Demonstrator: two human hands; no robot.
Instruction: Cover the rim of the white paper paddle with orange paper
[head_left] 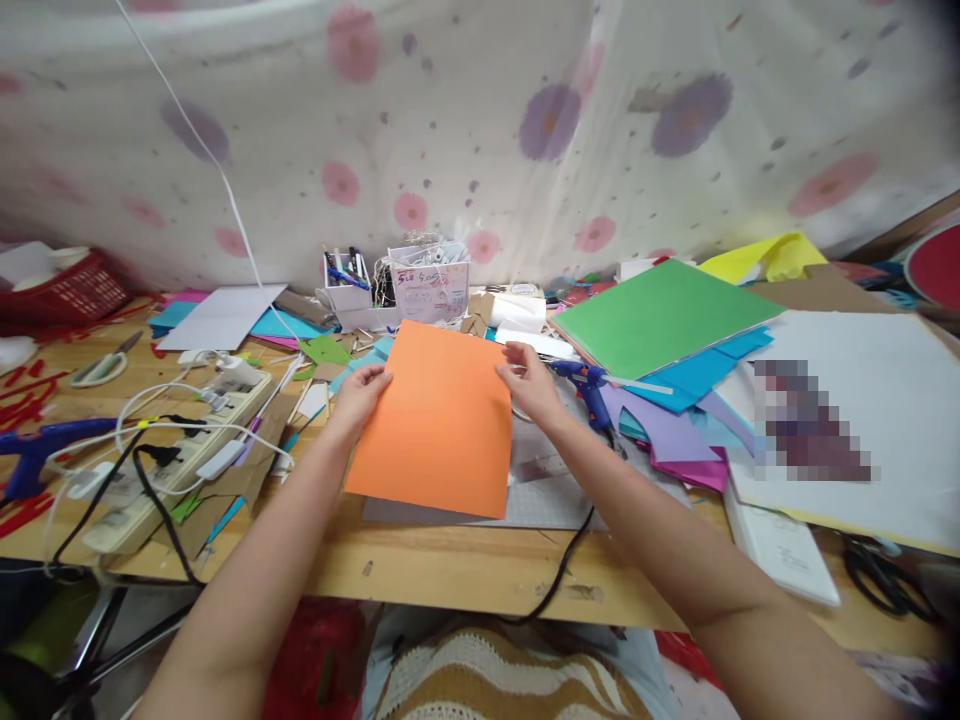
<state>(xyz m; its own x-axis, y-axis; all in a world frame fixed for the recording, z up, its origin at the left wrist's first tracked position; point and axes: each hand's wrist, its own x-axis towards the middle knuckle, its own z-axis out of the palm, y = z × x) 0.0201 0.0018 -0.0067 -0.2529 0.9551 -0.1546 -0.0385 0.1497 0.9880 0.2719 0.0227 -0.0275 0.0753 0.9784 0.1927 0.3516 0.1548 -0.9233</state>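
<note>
Behind the wooden table, a flower-printed curtain is hung. Over a pale gridded mat, an orange sheet is grasped at its left edge by the left hand, while its upper right edge is touched by the right hand (whether it is gripped there cannot be told), near a blue glue gun.

Orange sheet | left fingers: left edge | right fingers: right edge | gridded mat: beneath
</note>
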